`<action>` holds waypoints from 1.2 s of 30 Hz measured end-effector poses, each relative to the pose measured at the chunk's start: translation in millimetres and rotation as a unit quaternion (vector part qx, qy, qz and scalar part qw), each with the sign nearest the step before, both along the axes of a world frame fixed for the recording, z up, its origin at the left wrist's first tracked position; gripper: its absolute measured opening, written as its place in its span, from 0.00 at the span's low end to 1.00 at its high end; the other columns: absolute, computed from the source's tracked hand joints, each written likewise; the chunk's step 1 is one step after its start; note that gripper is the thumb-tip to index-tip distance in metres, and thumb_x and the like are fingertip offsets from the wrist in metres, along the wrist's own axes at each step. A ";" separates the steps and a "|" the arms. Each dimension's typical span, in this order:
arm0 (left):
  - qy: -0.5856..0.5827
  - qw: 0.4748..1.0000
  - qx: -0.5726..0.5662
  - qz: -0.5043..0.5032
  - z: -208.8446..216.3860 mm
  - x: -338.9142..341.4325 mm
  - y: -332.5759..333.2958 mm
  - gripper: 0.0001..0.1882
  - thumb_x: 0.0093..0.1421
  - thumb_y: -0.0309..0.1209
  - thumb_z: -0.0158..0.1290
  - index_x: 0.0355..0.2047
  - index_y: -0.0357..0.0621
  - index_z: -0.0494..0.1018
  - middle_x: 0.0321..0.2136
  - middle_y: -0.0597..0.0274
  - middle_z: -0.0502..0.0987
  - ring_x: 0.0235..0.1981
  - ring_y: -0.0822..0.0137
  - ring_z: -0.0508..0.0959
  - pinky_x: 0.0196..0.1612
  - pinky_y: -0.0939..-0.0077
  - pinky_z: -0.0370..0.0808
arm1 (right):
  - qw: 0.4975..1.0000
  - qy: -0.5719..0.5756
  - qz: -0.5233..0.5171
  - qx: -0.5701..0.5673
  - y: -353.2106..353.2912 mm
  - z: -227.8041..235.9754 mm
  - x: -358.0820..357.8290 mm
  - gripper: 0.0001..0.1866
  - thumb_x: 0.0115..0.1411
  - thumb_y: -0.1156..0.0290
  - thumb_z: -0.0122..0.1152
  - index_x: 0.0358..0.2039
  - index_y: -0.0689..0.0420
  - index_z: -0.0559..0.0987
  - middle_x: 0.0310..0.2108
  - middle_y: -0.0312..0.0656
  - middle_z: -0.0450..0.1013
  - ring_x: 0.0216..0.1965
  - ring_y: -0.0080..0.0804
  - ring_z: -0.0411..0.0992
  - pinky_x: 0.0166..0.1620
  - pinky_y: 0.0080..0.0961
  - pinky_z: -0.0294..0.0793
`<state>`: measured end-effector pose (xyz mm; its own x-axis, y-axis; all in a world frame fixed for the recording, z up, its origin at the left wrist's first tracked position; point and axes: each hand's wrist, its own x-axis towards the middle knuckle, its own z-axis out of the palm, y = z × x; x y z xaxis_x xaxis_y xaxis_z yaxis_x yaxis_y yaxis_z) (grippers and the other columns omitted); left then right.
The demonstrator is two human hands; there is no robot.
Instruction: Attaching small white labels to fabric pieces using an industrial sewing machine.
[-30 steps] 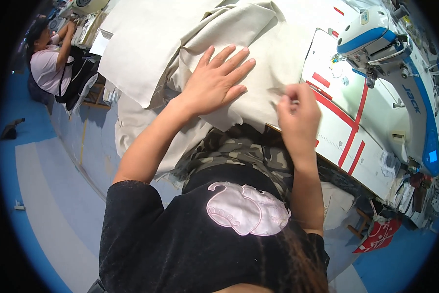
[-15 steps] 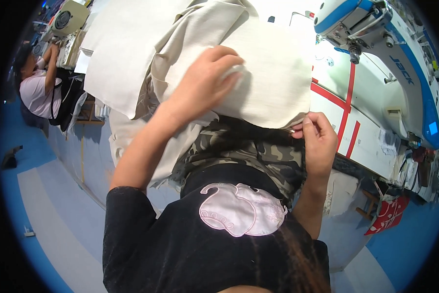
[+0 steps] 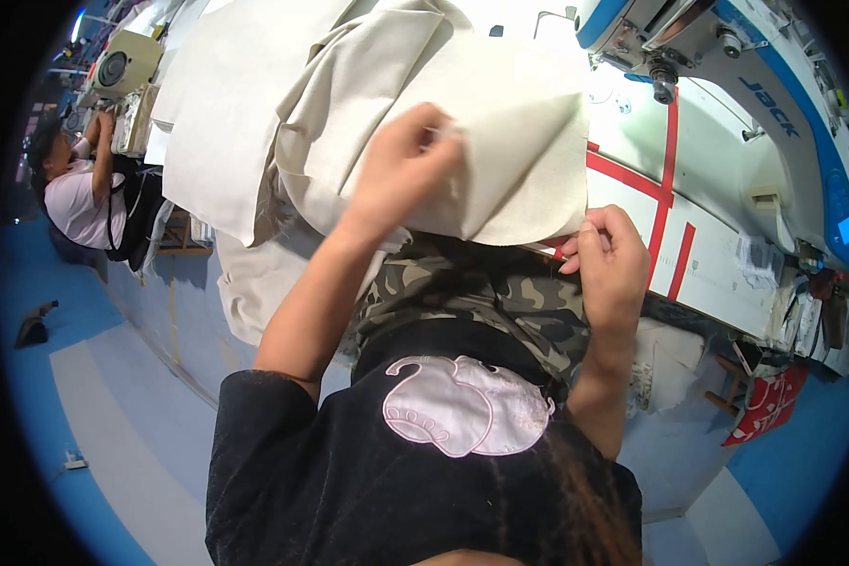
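Observation:
A cream fabric piece (image 3: pixel 528 132) lies over the near part of the white table and hangs slightly past its front edge. At its near right corner, the thumb and fingers of my right hand (image 3: pixel 608 255) pinch the edge. My left hand (image 3: pixel 405 170) is over the middle of the same piece, fingers curled and smeared by motion; whether cloth is caught in them does not show. A diagonal crease runs across the piece to the right of that hand. Bunched folds of cream fabric (image 3: pixel 349 85) lie beyond my left hand.
A blue and white sewing machine (image 3: pixel 726 75) stands at the right, above a white table surface (image 3: pixel 632 189) marked with red tape. Flat cream panels (image 3: pixel 217 141) lie to the left. Farther left, a person (image 3: pixel 94 179) sits at another station. A red patterned cloth (image 3: pixel 769 406) hangs at lower right.
My left hand has shifted slightly left and its fingers have drawn in. A diagonal crease has risen in the cloth. My right hand still pinches the corner.

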<state>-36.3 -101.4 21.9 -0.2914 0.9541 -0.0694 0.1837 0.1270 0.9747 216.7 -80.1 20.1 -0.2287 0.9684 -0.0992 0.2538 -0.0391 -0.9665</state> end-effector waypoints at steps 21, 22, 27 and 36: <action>0.616 0.780 0.075 -0.081 -36.8 -24.4 57.8 0.33 0.72 0.57 0.44 0.72 0.61 0.62 0.73 0.55 0.60 0.74 0.46 0.56 0.69 0.34 0.56 | 0.842 -0.312 0.203 0.390 40.4 -14.7 -25.3 0.30 0.63 0.62 0.68 0.64 0.57 0.74 0.66 0.46 0.69 0.70 0.40 0.63 0.72 0.52 0.56; 0.616 0.780 0.074 -0.081 -37.4 -25.0 59.5 0.33 0.72 0.57 0.44 0.72 0.61 0.62 0.73 0.55 0.60 0.74 0.46 0.56 0.69 0.34 0.56 | 0.840 -0.311 0.203 0.396 43.3 -14.7 -27.3 0.30 0.64 0.62 0.68 0.64 0.57 0.73 0.66 0.46 0.69 0.71 0.39 0.63 0.72 0.52 0.56; 0.638 0.763 0.049 -0.097 -34.0 -20.5 74.9 0.33 0.74 0.56 0.43 0.74 0.61 0.59 0.75 0.57 0.56 0.76 0.49 0.53 0.73 0.39 0.52 | 0.837 -0.345 0.180 0.385 45.6 -16.2 -25.5 0.31 0.64 0.62 0.67 0.65 0.57 0.73 0.68 0.46 0.68 0.71 0.38 0.63 0.72 0.52 0.55; 0.563 0.806 0.143 -0.116 -35.6 -10.2 101.5 0.30 0.71 0.48 0.51 0.70 0.53 0.65 0.73 0.51 0.60 0.74 0.44 0.57 0.72 0.39 0.54 | 0.868 -0.337 0.136 0.339 36.4 -18.2 -1.5 0.30 0.66 0.67 0.64 0.67 0.57 0.71 0.69 0.48 0.66 0.73 0.43 0.59 0.74 0.52 0.51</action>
